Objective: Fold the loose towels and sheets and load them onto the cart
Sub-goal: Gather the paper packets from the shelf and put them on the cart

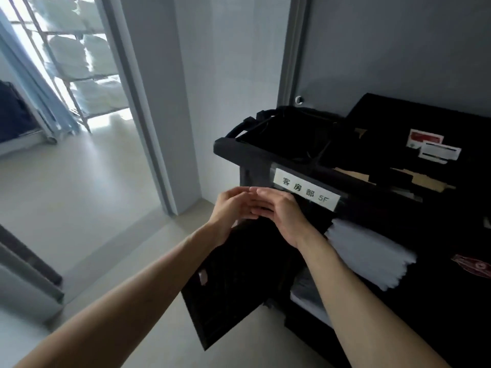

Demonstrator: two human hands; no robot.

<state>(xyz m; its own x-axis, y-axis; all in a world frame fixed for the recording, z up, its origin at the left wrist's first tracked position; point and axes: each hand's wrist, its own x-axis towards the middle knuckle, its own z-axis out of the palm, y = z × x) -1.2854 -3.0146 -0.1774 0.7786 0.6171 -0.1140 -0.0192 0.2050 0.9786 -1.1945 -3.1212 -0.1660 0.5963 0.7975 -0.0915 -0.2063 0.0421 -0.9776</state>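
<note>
A black housekeeping cart (231, 147) stands at the right with a white label (307, 188) on its top edge. Folded white linen (369, 251) is stacked on its middle shelf, and more white linen (305, 296) lies on the shelf below. A black side door or flap (233, 285) of the cart hangs open. My left hand (233, 205) and my right hand (279, 211) meet in front of the cart's corner, fingers touching each other, just below the label. Both hands look relaxed and hold nothing that I can see.
A doorway at the left leads to a bright room with a metal rack (77, 73) of stacked white linen. A white wall corner (170, 128) stands between doorway and cart. Cards and papers (435, 150) lie on the cart top. Pale floor (79, 195) spreads left.
</note>
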